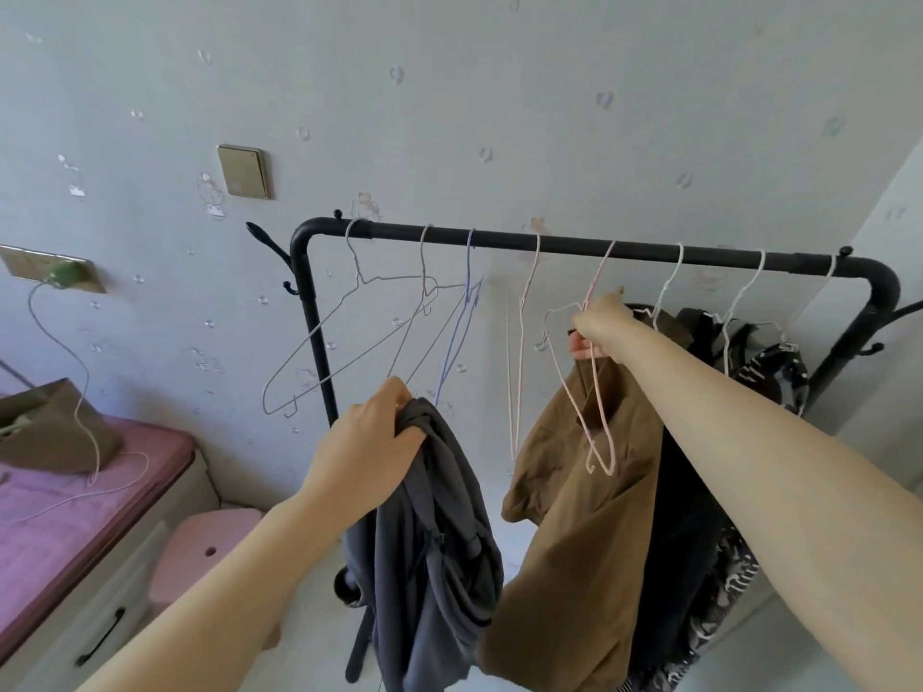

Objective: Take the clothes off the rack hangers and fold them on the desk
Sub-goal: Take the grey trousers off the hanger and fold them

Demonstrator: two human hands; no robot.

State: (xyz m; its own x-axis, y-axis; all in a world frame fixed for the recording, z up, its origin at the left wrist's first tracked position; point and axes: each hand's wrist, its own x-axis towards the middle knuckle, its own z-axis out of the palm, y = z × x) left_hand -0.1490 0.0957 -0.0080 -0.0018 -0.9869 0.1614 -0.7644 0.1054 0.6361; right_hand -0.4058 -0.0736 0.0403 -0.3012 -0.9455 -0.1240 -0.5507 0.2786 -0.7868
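At rack (574,242), my left hand (369,442) holds grey garment (434,531); right hand (599,327) grips brown cloth (574,516) (w/ pink hanger (594,432)), so I slide gently.

- I see the rack (574,244) against the wall (449,92), bare hangers (349,337) on its left half.
- My left hand (369,442) holds a bunched garment (434,541) in front of the rack's left post.
- My right hand (602,324) is right of it, at a hanger (584,392) carrying another garment (579,516).
- More clothes (699,442) hang further right.
- Surface (75,501) at far left; stool (210,546) between it and the rack.
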